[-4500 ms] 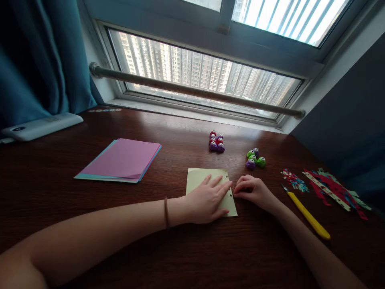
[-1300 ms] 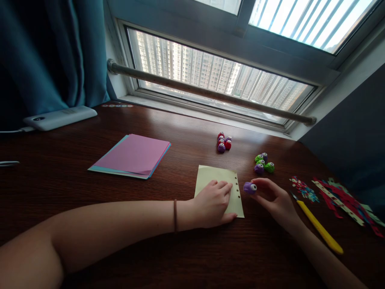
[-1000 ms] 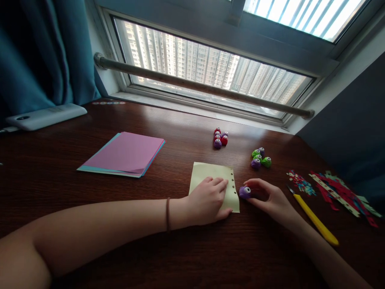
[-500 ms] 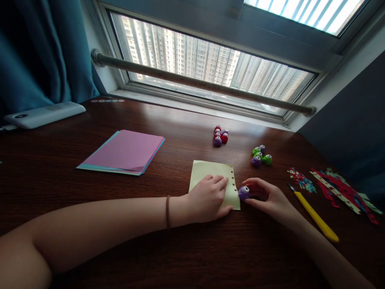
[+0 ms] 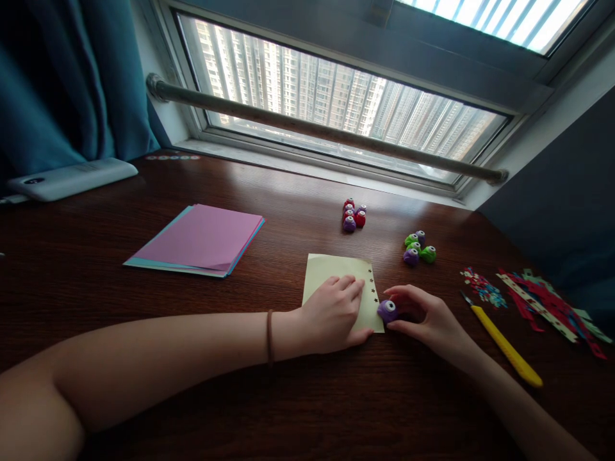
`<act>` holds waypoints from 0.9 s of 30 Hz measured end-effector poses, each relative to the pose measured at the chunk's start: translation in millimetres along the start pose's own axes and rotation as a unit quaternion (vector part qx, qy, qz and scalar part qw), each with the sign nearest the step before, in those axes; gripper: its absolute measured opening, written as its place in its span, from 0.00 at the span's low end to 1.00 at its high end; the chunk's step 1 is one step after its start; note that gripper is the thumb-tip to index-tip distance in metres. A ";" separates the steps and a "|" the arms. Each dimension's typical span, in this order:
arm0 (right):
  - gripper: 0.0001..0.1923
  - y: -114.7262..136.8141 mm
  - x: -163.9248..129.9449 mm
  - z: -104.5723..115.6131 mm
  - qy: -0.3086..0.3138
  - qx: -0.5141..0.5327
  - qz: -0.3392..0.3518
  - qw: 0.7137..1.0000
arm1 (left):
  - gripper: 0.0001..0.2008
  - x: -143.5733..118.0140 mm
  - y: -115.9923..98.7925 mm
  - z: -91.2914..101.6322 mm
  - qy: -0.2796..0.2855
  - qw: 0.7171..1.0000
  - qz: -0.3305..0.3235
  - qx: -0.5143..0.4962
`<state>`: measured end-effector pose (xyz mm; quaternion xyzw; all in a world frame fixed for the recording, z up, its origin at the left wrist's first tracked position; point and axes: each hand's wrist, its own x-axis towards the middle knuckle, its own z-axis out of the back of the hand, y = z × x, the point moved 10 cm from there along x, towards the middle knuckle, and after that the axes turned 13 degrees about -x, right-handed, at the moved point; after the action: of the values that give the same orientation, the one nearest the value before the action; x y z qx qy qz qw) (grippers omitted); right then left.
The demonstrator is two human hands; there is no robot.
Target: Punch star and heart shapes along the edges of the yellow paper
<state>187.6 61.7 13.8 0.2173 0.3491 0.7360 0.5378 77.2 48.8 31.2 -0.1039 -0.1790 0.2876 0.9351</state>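
Observation:
A pale yellow sheet of paper [image 5: 318,269] lies on the dark wooden table, with a column of small star-shaped holes near its right edge. My left hand [image 5: 334,315] rests flat across the paper, fingers stretched out and holding nothing. Thumb and fingers of my right hand [image 5: 427,317] are closed round a purple craft punch [image 5: 387,312], which sits at the paper's right edge just below the lowest hole. The punch covers the stretch of edge beneath it.
Two groups of small punches, red and purple [image 5: 350,223] and green and purple [image 5: 412,256], stand farther back. To the right lie a yellow-handled craft knife [image 5: 507,346], paper confetti [image 5: 484,289] and cut strips [image 5: 538,304]. Coloured paper [image 5: 204,237] and a white device [image 5: 74,179] are left.
The purple punch has shifted slightly left and toward me along the paper's edge, in my right hand. My left hand stays on the paper.

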 end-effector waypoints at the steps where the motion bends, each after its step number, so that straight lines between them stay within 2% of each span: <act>1: 0.21 0.5 0.2 -0.6 0.000 -0.001 0.003 1.000 | 0.30 0.0 0.0 0.1 0.000 1.000 0.001 0.000; 27: 0.17 10.1 -0.6 1.6 -0.018 -0.061 0.029 0.998 | 0.31 -1.0 0.5 0.6 0.006 1.000 0.009 -0.011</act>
<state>182.4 59.8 22.4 0.2077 0.2872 0.7670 0.5349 75.9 48.7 31.3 -0.1177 -0.1760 0.2929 0.9324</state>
